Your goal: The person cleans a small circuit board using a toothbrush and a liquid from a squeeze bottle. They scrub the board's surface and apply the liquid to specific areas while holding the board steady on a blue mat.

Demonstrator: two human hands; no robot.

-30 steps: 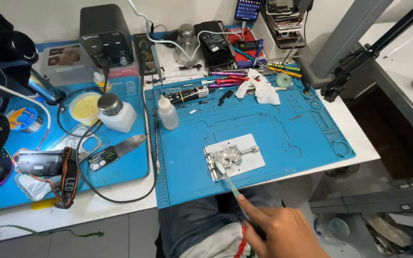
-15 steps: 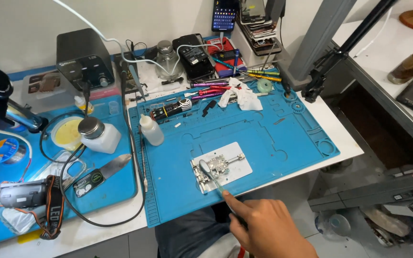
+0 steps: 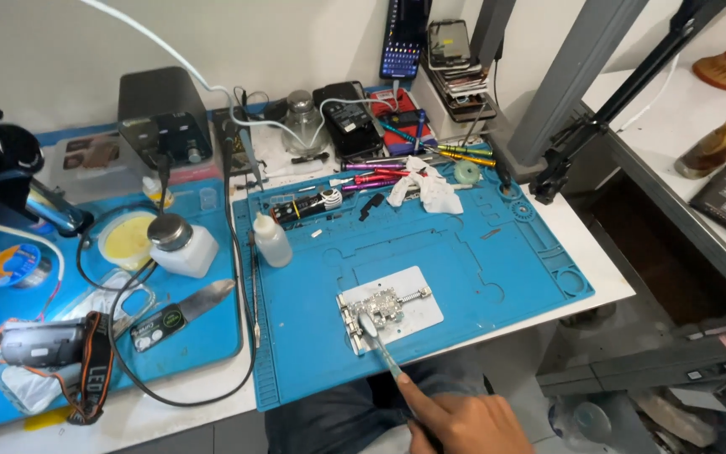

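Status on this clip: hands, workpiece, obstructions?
Right hand grips slim brush, bristles on clamped circuit board. Left hand out of view. Blue silicone mat around holder open.

squeeze bottle (image 3: 271, 240), crumpled cloth (image 3: 427, 190), screwdrivers (image 3: 464, 155) on blue mat (image 3: 506, 244).

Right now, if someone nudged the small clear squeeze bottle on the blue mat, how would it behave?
The squeeze bottle stands upright, tall and narrow, so it probably tips easily. It looks like thin plastic, so likely light. Being round, it might roll across the blue mat once down.

Slim brush (image 3: 380, 345) tilted, head resting on clamped circuit board (image 3: 377, 306)
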